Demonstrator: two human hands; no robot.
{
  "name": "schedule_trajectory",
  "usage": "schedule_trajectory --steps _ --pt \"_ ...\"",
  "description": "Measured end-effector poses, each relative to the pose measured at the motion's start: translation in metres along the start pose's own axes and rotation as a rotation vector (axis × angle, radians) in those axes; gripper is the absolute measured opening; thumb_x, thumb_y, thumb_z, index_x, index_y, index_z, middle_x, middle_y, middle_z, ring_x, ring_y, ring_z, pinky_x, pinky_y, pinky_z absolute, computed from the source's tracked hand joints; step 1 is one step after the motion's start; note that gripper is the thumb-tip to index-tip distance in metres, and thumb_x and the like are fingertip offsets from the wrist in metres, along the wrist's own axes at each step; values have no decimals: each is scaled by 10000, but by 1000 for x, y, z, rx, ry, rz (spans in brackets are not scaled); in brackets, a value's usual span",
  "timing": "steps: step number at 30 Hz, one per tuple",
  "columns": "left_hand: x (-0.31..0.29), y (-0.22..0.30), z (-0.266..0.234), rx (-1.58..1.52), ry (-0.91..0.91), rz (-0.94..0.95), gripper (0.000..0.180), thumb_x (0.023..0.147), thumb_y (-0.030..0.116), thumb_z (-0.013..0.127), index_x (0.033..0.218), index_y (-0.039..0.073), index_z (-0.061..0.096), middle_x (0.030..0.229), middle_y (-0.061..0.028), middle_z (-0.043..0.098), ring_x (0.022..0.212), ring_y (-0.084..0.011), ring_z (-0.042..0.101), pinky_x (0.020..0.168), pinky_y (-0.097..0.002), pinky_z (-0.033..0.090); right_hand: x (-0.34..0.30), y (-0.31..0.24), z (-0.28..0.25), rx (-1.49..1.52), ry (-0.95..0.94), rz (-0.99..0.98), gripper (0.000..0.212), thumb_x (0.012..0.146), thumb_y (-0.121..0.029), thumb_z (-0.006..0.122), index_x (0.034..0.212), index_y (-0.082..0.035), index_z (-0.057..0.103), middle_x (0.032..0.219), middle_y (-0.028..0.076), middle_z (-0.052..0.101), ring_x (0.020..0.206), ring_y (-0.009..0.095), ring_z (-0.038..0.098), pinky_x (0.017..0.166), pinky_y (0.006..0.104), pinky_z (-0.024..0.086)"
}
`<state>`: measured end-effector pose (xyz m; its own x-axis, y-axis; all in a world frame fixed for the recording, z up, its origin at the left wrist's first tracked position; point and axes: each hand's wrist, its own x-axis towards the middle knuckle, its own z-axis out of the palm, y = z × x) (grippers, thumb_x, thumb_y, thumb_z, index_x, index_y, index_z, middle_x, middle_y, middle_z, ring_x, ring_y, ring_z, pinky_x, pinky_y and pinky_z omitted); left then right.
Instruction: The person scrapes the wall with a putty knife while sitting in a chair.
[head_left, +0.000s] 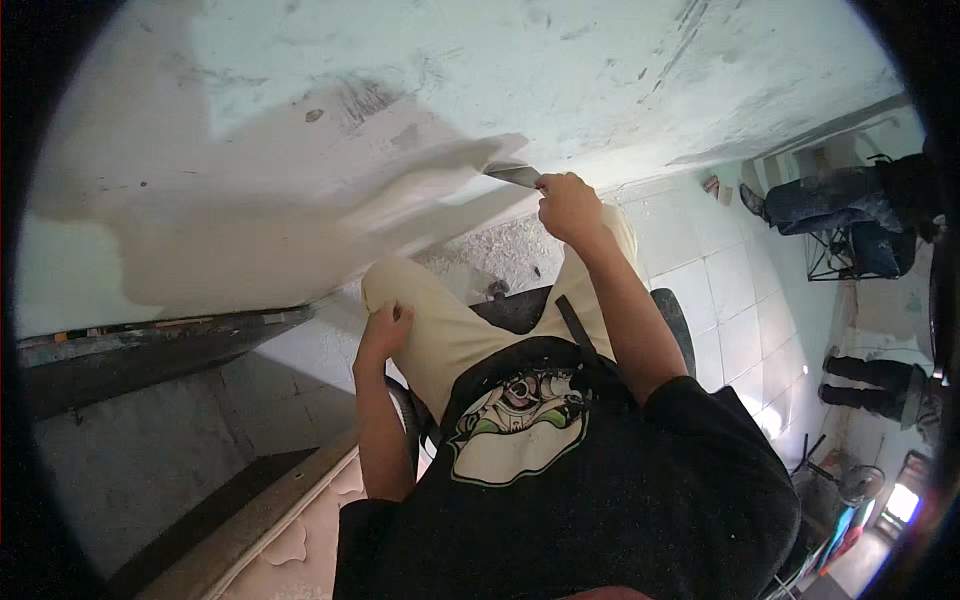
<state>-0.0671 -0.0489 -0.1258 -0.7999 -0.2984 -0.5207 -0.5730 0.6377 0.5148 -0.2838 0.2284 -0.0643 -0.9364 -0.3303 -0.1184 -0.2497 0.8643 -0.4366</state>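
My right hand (566,205) is closed around the handle of a flat metal putty knife (513,174), whose blade lies against the wall (600,70) at the edge of a broad patch of fresh pale plaster (300,200). My left hand (385,330) rests in a loose fist on my raised left knee in cream trousers (450,330); nothing shows in it. Below are my black shirt with a printed picture and a dark strap across the chest.
A dark ledge (150,340) runs under the plastered area at the left, with a grey wall below it. White floor tiles (730,300) spread to the right, where other people's legs (830,200) show beside a metal frame. A fan (860,483) stands at lower right.
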Motion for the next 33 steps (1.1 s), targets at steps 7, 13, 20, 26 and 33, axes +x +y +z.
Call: schedule_trajectory --steps 7,13,20,26,33 --pt "-7 3 -6 43 -11 12 406 859 350 518 957 -43 547 946 -282 604 930 -404 595 811 -437 457 -50 47 44 163 -278 8 305 823 -173 525 1097 -54 588 974 216 628 932 393 590 818 451 462" --pt "-5 6 -8 53 -7 38 421 857 344 523 1009 -48 530 958 -280 604 934 -419 585 818 -452 451 -115 76 86 478 -482 114 336 856 -197 470 1094 -8 614 932 188 641 898 302 599 837 380 447" --pt "-4 8 -7 15 -55 -39 428 862 344 521 1038 -46 538 994 -271 607 965 -400 586 844 -431 447 -76 36 23 736 -460 233 409 849 -140 491 1241 -30 527 842 155 623 587 191 551 582 317 467" --pt "-2 8 -5 -19 -34 -53 435 862 341 523 1035 -57 547 1003 -275 605 979 -396 587 841 -422 452 -38 5 -2 1297 -333 353 400 873 -118 536 1266 -59 494 703 21 446 438 66 366 396 240 332" --pt "0 6 -5 -15 -52 -58 455 856 343 527 1045 -71 543 1010 -281 604 986 -401 584 841 -422 455 -39 16 16 1476 -214 502 467 874 -134 560 1304 -46 401 789 50 449 459 61 329 401 237 271"
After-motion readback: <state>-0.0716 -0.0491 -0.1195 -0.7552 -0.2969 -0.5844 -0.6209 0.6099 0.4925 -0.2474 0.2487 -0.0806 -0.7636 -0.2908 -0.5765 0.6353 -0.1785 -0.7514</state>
